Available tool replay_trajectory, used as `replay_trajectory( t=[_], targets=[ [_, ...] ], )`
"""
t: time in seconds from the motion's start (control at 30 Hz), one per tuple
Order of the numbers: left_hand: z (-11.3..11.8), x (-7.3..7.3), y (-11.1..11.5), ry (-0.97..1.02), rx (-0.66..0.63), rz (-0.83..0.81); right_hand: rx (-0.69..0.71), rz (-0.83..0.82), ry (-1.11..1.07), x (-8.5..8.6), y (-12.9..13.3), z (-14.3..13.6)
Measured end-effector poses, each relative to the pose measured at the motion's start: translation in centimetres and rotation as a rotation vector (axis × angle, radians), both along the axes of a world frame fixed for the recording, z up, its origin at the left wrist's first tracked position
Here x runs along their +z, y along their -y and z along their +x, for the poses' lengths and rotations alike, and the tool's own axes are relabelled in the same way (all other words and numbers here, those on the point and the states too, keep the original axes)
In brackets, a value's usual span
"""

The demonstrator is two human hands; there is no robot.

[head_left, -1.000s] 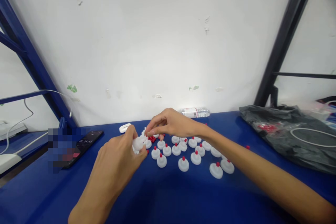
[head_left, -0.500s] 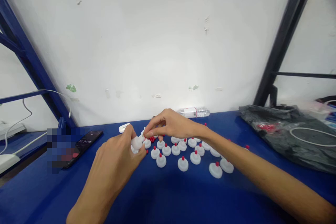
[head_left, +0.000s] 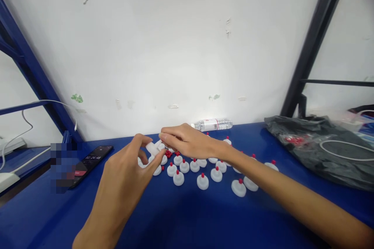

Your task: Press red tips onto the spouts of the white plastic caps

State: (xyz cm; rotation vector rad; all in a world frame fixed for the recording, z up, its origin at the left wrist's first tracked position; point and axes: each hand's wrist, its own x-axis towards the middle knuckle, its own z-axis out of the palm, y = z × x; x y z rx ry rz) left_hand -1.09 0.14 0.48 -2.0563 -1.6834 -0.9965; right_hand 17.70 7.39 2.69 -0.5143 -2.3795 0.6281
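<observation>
My left hand (head_left: 127,167) has its thumb and forefinger curled round a white plastic nozzle cap (head_left: 152,148), tilted with its spout up to the right. At the tip of that spout, my right hand (head_left: 182,138) is closed, fingertips pinched together; whatever they grip is hidden. Several red tip caps (head_left: 168,153) lie in a small heap below the right hand. White nozzle caps with red tips, such as this one (head_left: 202,181), stand spread over the blue table (head_left: 187,218). More white caps lie under and behind my left hand, partly covered.
A clear plastic bottle (head_left: 212,124) lies along the wall at the back. On the left is a phone (head_left: 92,163) with a running timer. A black plastic bag (head_left: 315,151) with a small bag of red pieces covers the right side. Metal frame posts (head_left: 312,42) rise at both sides.
My right hand has shifted slightly left and up, its fingers now flatter. The cap in my left hand has turned, showing its side, and the left fingers are spread wider.
</observation>
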Motion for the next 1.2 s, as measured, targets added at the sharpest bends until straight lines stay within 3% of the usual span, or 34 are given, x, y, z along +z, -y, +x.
replay_trajectory(
  t=[0.13, 0.27, 0.47, 0.7, 0.83, 0.9, 1.0, 1.1, 1.2],
  targets=[
    [0.2, -0.1, 0.3, 0.050, -0.067, 0.136, 0.012, 0.042, -0.061, 0.0, 0.3, -0.2],
    [0.5, -0.2, 0.6, 0.038, -0.056, 0.242, -0.019, 0.119, -0.080, 0.1, 0.6, -0.4],
    [0.6, -0.1, 0.9, 0.086, -0.048, 0.269, -0.038, 0.161, -0.080, 0.3, 1.0, -0.5],
    [0.3, 0.0, 1.3, 0.337, -0.080, 0.097, -0.039, 0.213, -0.092, 0.1, 1.5, -0.8],
    [0.3, 0.4, 1.5, 0.366, -0.090, 0.074, -0.077, 0.244, -0.019, 0.8, 2.0, -0.6],
    [0.2, 0.7, 1.2, 0.343, -0.081, 0.030, -0.094, 0.277, 0.050, 1.3, 2.0, -0.4],
    [-0.1, 0.7, 0.3, 0.261, -0.013, -0.171, -0.177, 0.297, 0.110, 1.5, 1.3, 0.1],
    [-0.8, 0.0, -0.7, 0.050, 0.100, -0.368, -0.306, 0.269, 0.160, 0.4, -0.7, 0.7],
    [-1.4, -0.9, -1.3, -0.112, 0.133, -0.436, -0.430, 0.260, 0.340, -1.6, -3.2, 1.3]
  ],
)
